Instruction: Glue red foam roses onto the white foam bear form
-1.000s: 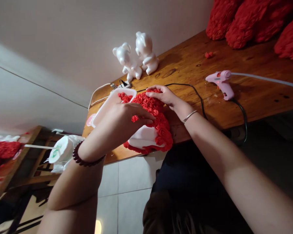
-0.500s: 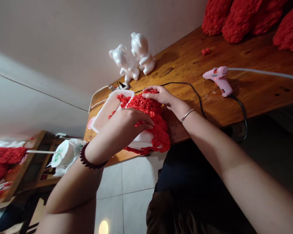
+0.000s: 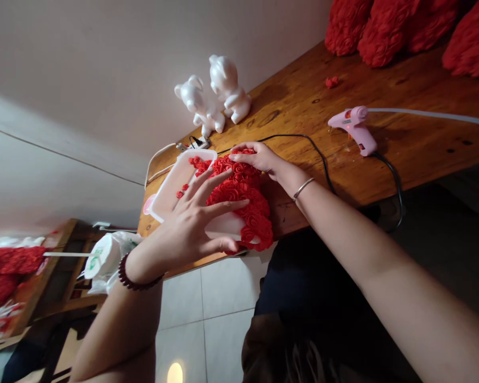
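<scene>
In the head view, the white tray sits on the wooden table, with small red roses in it. Just right of the tray lies the rose-covered figure — whether the two touch, I can't make out — and a smooth white patch shows on its near part. The right hand is gripping the figure's far end, fingers curled over the roses. The left hand fans out its fingers above the tray's right side and the figure, gripping nothing I can see; contact with the roses is unclear. Beyond the tray sit two white bears. Well to the tray's right lies a pink glue gun, its red light glowing, its label too small to read. Left of the tray, a bagged white cup carries green print — illegible from here.
</scene>
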`<state>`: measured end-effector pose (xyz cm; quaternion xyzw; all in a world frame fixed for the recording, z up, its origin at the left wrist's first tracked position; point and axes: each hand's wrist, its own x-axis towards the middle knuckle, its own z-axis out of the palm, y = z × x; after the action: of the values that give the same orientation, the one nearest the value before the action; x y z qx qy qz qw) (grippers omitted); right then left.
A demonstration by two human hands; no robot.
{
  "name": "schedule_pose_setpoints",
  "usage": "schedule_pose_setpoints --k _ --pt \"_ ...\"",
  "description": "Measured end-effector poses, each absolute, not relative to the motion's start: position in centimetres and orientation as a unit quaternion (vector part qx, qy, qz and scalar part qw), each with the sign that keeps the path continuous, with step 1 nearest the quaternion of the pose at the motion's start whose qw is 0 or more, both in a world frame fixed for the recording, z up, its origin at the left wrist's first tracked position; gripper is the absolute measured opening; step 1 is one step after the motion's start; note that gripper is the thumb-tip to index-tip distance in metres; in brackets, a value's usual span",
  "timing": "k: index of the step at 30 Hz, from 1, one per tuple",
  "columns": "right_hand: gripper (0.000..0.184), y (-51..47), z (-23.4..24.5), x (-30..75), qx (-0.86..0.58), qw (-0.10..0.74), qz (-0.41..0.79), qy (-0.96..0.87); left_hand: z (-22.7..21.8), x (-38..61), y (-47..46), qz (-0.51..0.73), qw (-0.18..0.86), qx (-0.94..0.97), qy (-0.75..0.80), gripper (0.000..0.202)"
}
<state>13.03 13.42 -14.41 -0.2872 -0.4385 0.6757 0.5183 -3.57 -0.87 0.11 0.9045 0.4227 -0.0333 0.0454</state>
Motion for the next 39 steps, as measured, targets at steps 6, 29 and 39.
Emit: schedule_pose_setpoints --k 6,29,39 --pt "0.046 13.5 -14.7 13.0 -0.279 0.508 0.689 -0.434 -1.7 -5.4 -1.5 -0.007 -0.007 0.906 0.424 0.078" --pt "0.068 13.3 -13.9 15.7 -0.218 0.502 0.694 -0.468 -3.9 -6.5 -0.8 0.149 0.061 0.898 0.409 0.070" --pt "0.056 12.5 -13.0 15.9 -0.247 0.500 0.685 -0.470 -4.2 -6.0 -1.1 0.150 0.049 0.906 0.394 0.065"
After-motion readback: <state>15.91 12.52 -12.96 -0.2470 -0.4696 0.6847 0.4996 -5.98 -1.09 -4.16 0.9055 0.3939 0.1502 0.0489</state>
